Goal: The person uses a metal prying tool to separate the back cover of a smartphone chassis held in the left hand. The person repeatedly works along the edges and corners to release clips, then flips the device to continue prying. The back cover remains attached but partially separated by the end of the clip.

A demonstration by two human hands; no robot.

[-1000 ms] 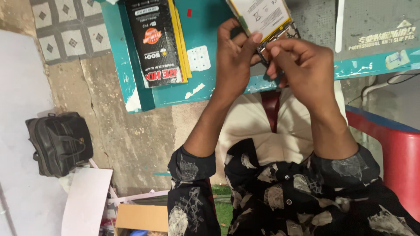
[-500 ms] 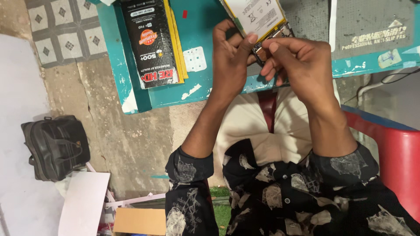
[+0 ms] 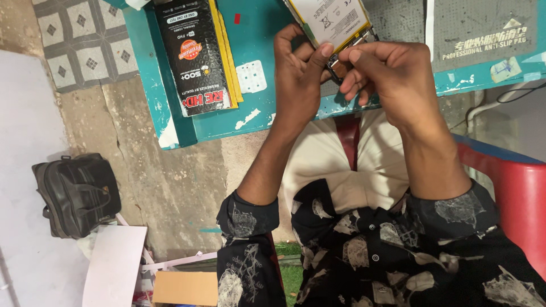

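Left hand (image 3: pixel 298 79) and right hand (image 3: pixel 392 77) meet at 12 o'clock of the view, fingertips pinched narrow on the lower edge of an opened phone (image 3: pixel 333 20), back off, pale battery showing. Left thumb and forefinger close on its corner; right-hand fingers nip a small dark part at the same edge, too small to tell what. The phone lies tilted, partly on the grey mat (image 3: pixel 483 28), partly on the teal table (image 3: pixel 261 34), w/ its top cut off by the frame edge.

At 11 o'clock, a long black box (image 3: pixel 196 54) w/ a yellow strip along its side lies on the table, near the table's front edge, well apart from the hands. A small white perforated piece (image 3: pixel 250 77) sits btwn box and left hand. Bare teal surface around it gives room on that side.

The table's front edge runs just under both wrists; knees in pale trousers sit below it. Red chair (image 3: pixel 523 193) at 3 o'clock, close to the right elbow. Black bag (image 3: pixel 77 193) at 8 o'clock on the floor, well apart.
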